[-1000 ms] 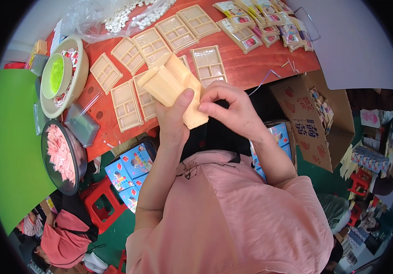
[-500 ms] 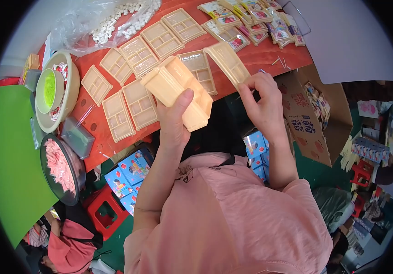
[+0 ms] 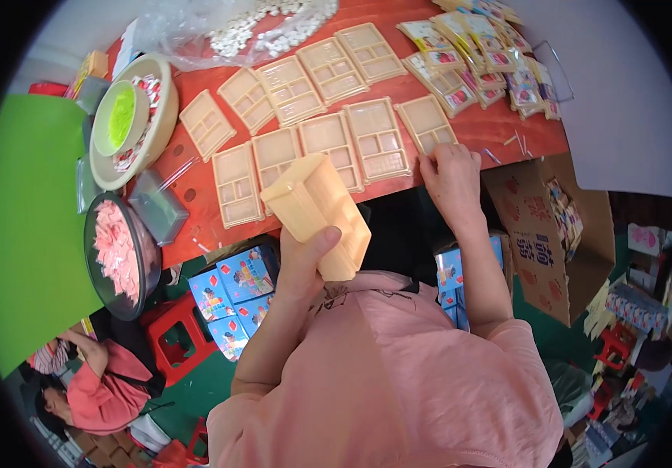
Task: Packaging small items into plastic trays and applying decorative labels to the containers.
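Head view: beige compartmented plastic tray newly down on red table, lengthening near tray row; right hand, fingers narrow, at its edge; left hand clasps beige plastic stack.

Tilted stack of nested beige compartment trays, near two rows of flat single trays

The trays look smooth, glossy plastic, the carton matt cardboard, the shirt matt cloth
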The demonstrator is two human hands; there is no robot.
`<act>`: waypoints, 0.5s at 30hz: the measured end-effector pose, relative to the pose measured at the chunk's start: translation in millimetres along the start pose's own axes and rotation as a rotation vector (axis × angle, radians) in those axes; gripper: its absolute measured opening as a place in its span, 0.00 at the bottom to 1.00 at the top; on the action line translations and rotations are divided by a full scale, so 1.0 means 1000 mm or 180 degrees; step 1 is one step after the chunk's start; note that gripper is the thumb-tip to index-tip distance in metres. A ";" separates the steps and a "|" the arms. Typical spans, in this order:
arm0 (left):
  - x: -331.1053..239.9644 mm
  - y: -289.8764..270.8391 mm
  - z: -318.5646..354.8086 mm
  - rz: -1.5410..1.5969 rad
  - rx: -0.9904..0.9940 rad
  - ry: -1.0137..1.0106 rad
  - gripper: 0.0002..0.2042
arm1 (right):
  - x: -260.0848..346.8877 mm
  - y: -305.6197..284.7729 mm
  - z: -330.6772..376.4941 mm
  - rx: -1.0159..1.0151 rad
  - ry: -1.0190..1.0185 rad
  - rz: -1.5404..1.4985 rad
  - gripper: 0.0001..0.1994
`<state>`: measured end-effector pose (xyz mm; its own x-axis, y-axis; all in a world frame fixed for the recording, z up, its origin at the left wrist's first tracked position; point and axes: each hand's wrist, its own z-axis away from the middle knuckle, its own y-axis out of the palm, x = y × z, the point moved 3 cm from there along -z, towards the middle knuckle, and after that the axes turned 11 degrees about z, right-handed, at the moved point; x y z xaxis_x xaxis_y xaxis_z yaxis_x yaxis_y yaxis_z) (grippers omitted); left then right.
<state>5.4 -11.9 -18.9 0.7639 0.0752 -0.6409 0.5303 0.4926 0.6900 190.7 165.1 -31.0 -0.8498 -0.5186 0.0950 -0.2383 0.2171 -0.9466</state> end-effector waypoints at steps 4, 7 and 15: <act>-0.005 -0.010 0.009 0.0177 0.0098 -0.0183 0.35 | 0.004 0.004 -0.008 0.0216 0.0089 -0.0279 0.09; -0.012 -0.016 0.016 0.0328 0.0165 -0.0296 0.35 | 0.006 0.008 -0.018 0.0061 -0.0180 -0.0515 0.08; -0.035 -0.059 0.021 0.0359 0.0067 0.0071 0.38 | 0.053 0.006 -0.038 -0.0522 -0.0530 -0.0188 0.06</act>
<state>-44.7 -61.9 -30.4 0.8110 0.1487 -0.5659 0.4491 0.4617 0.7649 126.7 170.6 -20.0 -0.7460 -0.6607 0.0838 -0.3700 0.3066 -0.8770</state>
